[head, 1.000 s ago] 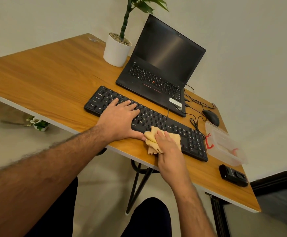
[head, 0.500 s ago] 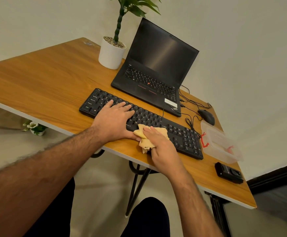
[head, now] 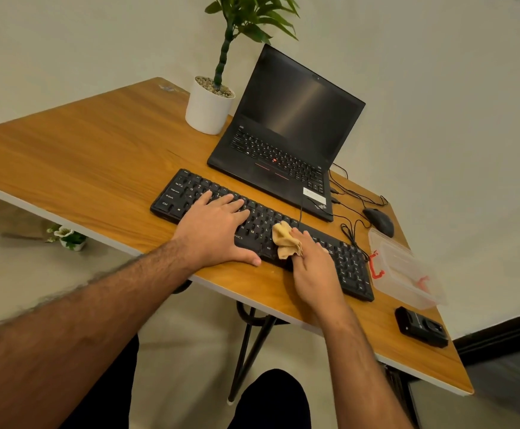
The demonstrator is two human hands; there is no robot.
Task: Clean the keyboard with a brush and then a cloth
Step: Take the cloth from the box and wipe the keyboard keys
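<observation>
Inspector: Risk first. Left hand [head: 214,230] lies flat, its fingers [head: 232,205] straight and spread over the left half of the keyboard [head: 350,269], holding nothing. Should that pressure ease, the keyboard may slide on the worktop [head: 76,150] under the wiping stroke.

Clerk: And the cloth?

Inspector: Tan cloth [head: 283,239] is bunched under and beside the right hand [head: 313,267], whose fingers curl round it on the keys just right of the left thumb. A loose fold could snag a keycap, and a cable [head: 350,235] runs just beyond those fingertips (a long stroke might drag it).

Clerk: Count?

Inspector: One keyboard, one cloth, two hands. No brush in view. Also one laptop [head: 286,134], one mouse [head: 379,221], one clear container [head: 407,274], one potted plant [head: 209,109], one small black device [head: 421,326].
</observation>
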